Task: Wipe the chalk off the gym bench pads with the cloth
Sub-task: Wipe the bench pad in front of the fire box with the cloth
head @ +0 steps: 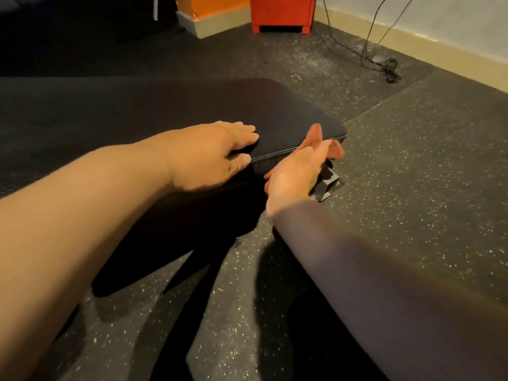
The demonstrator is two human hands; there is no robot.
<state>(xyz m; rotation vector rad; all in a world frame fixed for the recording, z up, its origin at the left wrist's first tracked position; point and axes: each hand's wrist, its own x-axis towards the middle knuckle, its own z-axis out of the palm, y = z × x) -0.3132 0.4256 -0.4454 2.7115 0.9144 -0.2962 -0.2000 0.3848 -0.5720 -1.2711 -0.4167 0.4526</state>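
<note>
Since the top of the bench pad [192, 111] looks plain dark with no chalk I can spot, I'd guess most of it's done and the side edge by the corner is what's left. Left hand [211, 152] lies flat on top, fingers relaxed, thumb over the edge. Right hand [294, 171] grips the reddish cloth [315, 133] against that side, bit blurry.

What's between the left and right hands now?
Head view: only the stitched side edge of the bench pad. The left hand rests on its top; the right hand holds the orange cloth by its side.
</note>
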